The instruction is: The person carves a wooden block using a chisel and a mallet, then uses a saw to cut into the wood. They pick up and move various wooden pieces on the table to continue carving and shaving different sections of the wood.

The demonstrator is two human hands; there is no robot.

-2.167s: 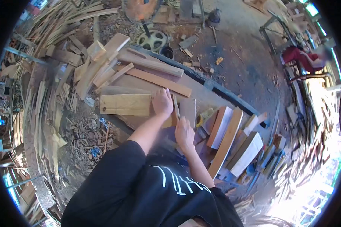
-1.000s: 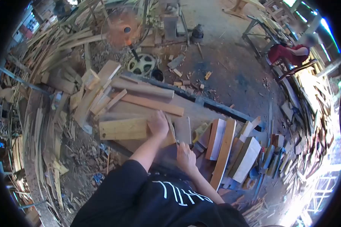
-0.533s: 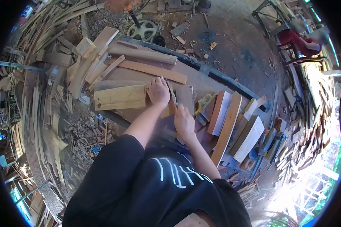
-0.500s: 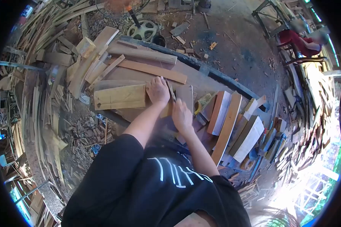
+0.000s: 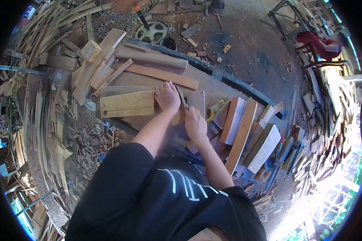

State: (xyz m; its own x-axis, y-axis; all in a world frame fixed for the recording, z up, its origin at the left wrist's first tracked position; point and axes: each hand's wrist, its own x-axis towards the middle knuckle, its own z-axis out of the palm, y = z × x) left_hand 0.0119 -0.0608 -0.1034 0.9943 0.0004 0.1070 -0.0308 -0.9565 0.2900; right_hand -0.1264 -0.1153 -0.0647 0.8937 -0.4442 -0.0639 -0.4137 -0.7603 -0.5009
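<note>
your left hand presses flat, fingers spread, on the pale board to pin it to the workbench. your right hand is closed around a thin tool, kind unclear, against the small wood piece between both hands.

Pale matt wooden board (rough-sawn), worn wooden workbench, black cloth shirt

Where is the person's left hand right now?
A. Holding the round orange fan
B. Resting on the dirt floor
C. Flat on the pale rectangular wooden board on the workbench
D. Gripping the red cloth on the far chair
C: the left hand lies pressed on the right end of the pale rectangular wooden board on the workbench, next to the right hand.
</note>
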